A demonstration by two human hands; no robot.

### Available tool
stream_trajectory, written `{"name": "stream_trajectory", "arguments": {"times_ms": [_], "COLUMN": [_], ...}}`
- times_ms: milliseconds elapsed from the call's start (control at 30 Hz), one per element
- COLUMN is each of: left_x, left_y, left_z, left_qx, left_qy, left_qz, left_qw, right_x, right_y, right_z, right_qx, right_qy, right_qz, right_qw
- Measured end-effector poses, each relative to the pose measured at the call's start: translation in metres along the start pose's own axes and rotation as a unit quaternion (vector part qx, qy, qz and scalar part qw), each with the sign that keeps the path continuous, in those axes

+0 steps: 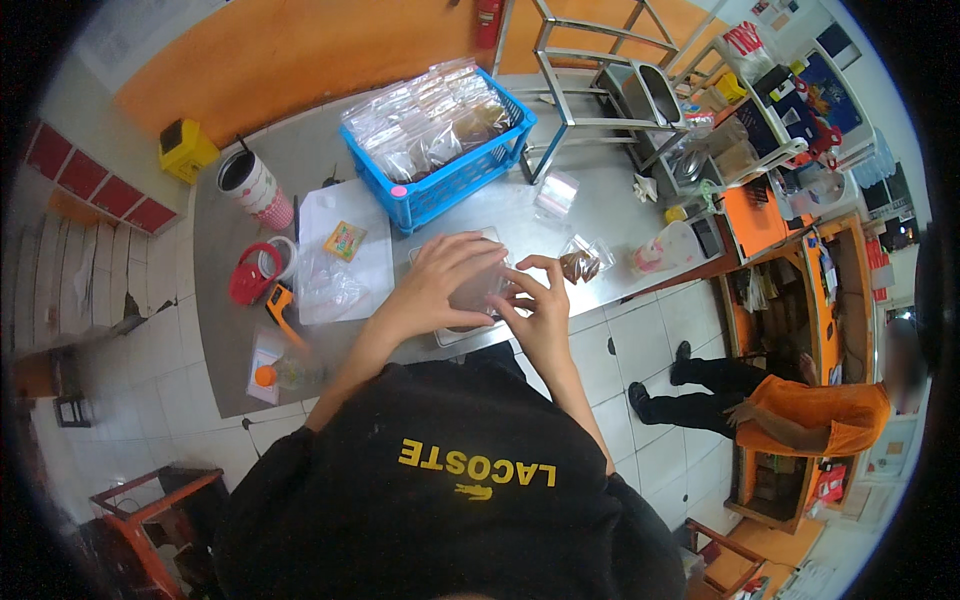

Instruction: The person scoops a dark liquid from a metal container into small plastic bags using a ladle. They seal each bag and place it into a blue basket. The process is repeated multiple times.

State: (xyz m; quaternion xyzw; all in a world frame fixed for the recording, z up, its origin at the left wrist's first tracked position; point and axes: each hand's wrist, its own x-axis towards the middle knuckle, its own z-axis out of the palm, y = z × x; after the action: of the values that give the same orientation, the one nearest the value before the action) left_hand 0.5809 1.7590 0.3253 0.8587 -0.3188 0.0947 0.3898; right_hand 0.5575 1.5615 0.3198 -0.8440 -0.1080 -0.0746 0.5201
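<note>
A clear plastic zip bag point(478, 292) is between my hands, above the steel table's near edge. My left hand point(430, 285) curves over it, with the fingers along its far side and the thumb along its near side. At the bag's right edge, my right hand point(540, 308) pinches the plastic between thumb and fingers. Under the hands lies a pale flat tray or scale point(455, 338), mostly hidden. Just right of my right hand rests a small clear bag with brown contents point(580, 263). Farther back lies a stack of flat clear bags point(556, 194).
A blue plastic basket point(405, 208) full of filled clear bags stands at the back. On the left are a patterned cup point(268, 200), red tape roll point(248, 278), orange cutter point(284, 312) and small yellow-green box point(344, 240). A person in orange point(815, 412) stands at right.
</note>
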Motion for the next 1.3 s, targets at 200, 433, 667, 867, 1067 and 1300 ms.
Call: {"name": "stream_trajectory", "arguments": {"times_ms": [200,433,667,867,1067,1300], "left_x": [-0.02,-0.043,-0.056,-0.06,-0.063,-0.059], "left_y": [-0.022,-0.029,-0.039,-0.045,-0.047,-0.064], "left_z": [-0.001,-0.026,-0.03,-0.033,-0.036,-0.019], "left_qx": [0.039,0.078,0.076,0.082,0.06,-0.031], "left_qy": [0.011,0.065,0.115,0.129,0.146,0.191], "left_qz": [-0.051,-0.1,-0.119,-0.127,-0.136,-0.151], "left_qw": [0.998,0.99,0.983,0.98,0.978,0.969], "right_x": [-0.015,-0.04,-0.036,-0.026,-0.029,-0.017], "right_y": [0.047,0.092,0.094,0.096,0.097,0.062], "right_z": [0.007,0.002,0.032,0.048,0.035,-0.001], "right_qx": [-0.321,-0.463,-0.429,-0.225,-0.109,-0.069], "right_qy": [-0.039,-0.14,-0.119,-0.045,-0.032,-0.045], "right_qz": [-0.054,-0.014,-0.055,-0.022,0.043,0.049], "right_qw": [0.945,0.875,0.894,0.973,0.993,0.995]}}
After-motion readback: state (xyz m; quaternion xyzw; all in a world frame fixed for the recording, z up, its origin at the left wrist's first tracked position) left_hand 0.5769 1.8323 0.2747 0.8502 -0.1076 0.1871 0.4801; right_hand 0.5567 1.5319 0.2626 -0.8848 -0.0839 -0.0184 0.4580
